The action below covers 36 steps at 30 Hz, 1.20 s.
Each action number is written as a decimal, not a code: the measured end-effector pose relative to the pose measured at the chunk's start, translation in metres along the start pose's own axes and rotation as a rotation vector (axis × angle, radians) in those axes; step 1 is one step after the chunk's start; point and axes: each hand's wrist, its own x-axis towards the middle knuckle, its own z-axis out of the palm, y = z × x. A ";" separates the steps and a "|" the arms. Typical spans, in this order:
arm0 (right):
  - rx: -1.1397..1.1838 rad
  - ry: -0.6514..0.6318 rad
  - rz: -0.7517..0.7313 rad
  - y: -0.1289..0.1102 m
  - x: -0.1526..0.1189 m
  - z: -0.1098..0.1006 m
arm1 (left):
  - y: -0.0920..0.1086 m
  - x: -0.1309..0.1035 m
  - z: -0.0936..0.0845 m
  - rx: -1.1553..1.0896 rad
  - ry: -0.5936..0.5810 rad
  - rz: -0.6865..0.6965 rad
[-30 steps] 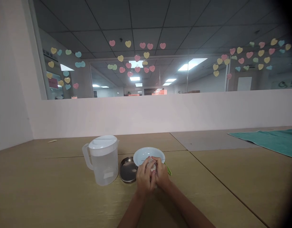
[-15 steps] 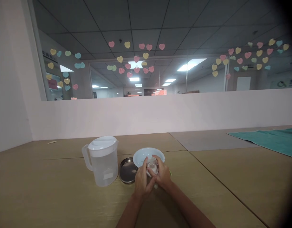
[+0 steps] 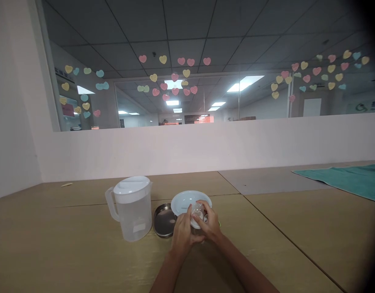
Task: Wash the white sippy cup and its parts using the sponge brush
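The wide window takes up most of what I see from here, up behind the bowl, with the long brown table spreading out below and a pale wall between the two. Well to the right of the bowl and farther back lies a green cloth, and a flat grey sheet stretches between that side and the bowl. A see-through lidded jug stands upright to the bowl's left, its handle turned away from it. Two bare hands meet at the bowl's near side. The left hand has its fingers close together, their tips against the left of a small clear container, its thumb reaching across underneath. The right hand curls around the other side, fingers bent over the top and thumb against the front, so the container is pinched between the two. A round metal pan sits just left of the bowl, near the jug. The clear container, with something white in it or beneath it, shows against the bowl's near rim; whether it touches the rim I can't tell. A sliver lies far left of the bowl.
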 end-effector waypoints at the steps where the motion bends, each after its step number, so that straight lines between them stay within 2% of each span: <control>1: 0.011 0.003 0.005 0.000 0.000 0.000 | 0.000 0.000 0.000 0.010 0.005 0.005; 9: 0.034 0.047 -0.010 -0.001 0.000 0.000 | -0.004 -0.001 0.003 0.090 0.095 0.131; 17: -0.217 0.095 -0.154 -0.003 -0.003 -0.001 | -0.005 -0.002 0.003 0.087 0.109 0.122; 22: -0.217 0.239 -0.156 0.006 -0.006 0.002 | -0.005 -0.001 0.003 0.124 0.120 0.154; 28: -0.074 0.446 -0.333 0.007 -0.002 0.007 | -0.004 -0.001 0.003 0.161 0.174 0.172; 30: -0.048 0.487 -0.267 0.004 0.002 0.006 | -0.005 0.000 0.003 0.163 0.178 0.169; 32: -0.055 0.485 -0.135 0.004 0.006 0.005 | -0.005 -0.001 0.003 0.158 0.170 0.159; 36: -0.064 0.362 0.051 0.018 0.010 0.003 | -0.006 -0.001 0.005 0.138 0.155 0.131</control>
